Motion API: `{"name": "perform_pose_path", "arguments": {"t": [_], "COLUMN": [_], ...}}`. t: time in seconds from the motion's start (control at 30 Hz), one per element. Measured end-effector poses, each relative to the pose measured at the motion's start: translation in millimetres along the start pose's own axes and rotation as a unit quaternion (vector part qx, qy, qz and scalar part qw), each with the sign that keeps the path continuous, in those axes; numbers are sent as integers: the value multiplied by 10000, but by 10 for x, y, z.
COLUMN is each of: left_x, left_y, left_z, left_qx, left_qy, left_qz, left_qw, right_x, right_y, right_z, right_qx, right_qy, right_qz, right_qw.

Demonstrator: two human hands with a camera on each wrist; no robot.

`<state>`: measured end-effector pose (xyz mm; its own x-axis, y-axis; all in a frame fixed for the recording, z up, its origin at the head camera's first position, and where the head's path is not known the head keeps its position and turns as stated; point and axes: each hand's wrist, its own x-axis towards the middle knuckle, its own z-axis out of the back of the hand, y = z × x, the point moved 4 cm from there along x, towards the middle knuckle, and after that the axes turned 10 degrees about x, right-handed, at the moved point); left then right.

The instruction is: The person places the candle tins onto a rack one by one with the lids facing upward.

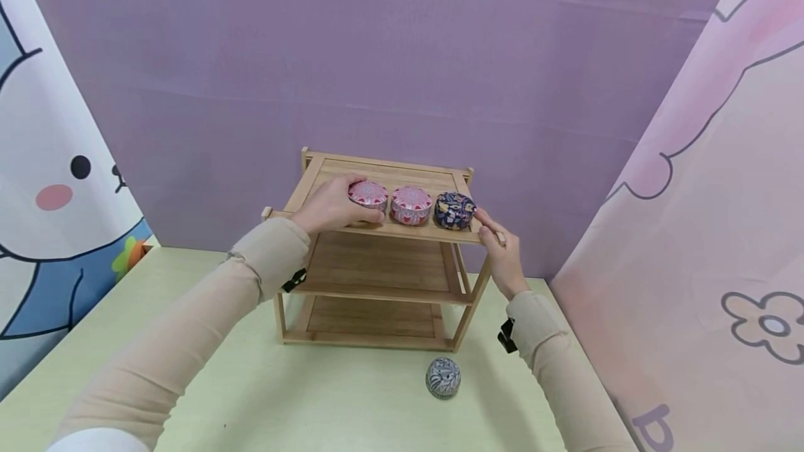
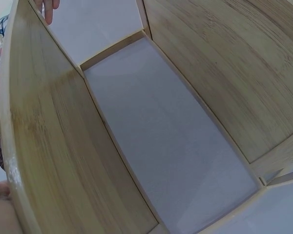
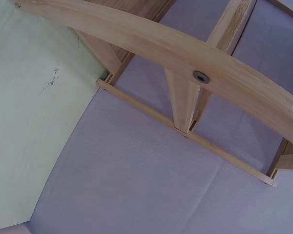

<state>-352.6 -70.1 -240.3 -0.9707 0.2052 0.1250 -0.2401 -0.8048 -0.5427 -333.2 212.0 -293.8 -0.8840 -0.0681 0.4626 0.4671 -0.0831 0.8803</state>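
Note:
A wooden three-tier shelf (image 1: 383, 267) stands on the table, with three round patterned tins along the front of its top board. My left hand (image 1: 333, 208) grips the leftmost pink tin (image 1: 368, 194), its thumb across the front. Beside it sit a second pink tin (image 1: 411, 205) and a dark blue tin (image 1: 455, 211). At the top board's right front corner is my right hand (image 1: 504, 257), its fingertips close to the blue tin; contact with the tin is unclear. In the left wrist view, fingers (image 2: 49, 9) of the right hand hang loosely past the board's end.
A grey patterned tin (image 1: 443, 377) rests on the pale green table (image 1: 352, 403), in front of the shelf's right leg. Behind the shelf rises a purple backdrop (image 1: 389, 75). Printed panels flank the table at left and right.

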Motion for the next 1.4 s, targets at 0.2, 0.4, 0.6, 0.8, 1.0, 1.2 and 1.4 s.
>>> {"name": "perform_pose_path", "arguments": {"t": [0.2,0.4,0.6,0.8,1.0,1.2,1.4], "left_x": [-6,-18,-41,-136,-317,-525,-743], "left_y": [-7,7,15,-35,-210,-355,-441], "left_z": [14,28,83,190,312,320,156], "left_qx": [-73,-438,-1012,-1260,-725,-101,988], "left_qy": [44,49,-161,-994,-1845,-2531,-3068], "left_qz": [-94,-231,-442,-797,-1443,-2326,-3488], "left_qw": [9999,9988,9937,9838,9695,9390,8800], "right_x": [-4,-9,0,-2,-6,1,1], "right_y": [5,-10,-11,-13,-15,-21,-9], "right_z": [1,-3,-16,-25,-21,-26,-26], "right_qx": [63,29,15,21,17,27,-69], "right_qy": [9,27,39,48,-19,2,-47], "right_qz": [3,-1,65,37,13,-11,29], "right_qw": [10000,10000,10000,10000,10000,10000,10000]}}
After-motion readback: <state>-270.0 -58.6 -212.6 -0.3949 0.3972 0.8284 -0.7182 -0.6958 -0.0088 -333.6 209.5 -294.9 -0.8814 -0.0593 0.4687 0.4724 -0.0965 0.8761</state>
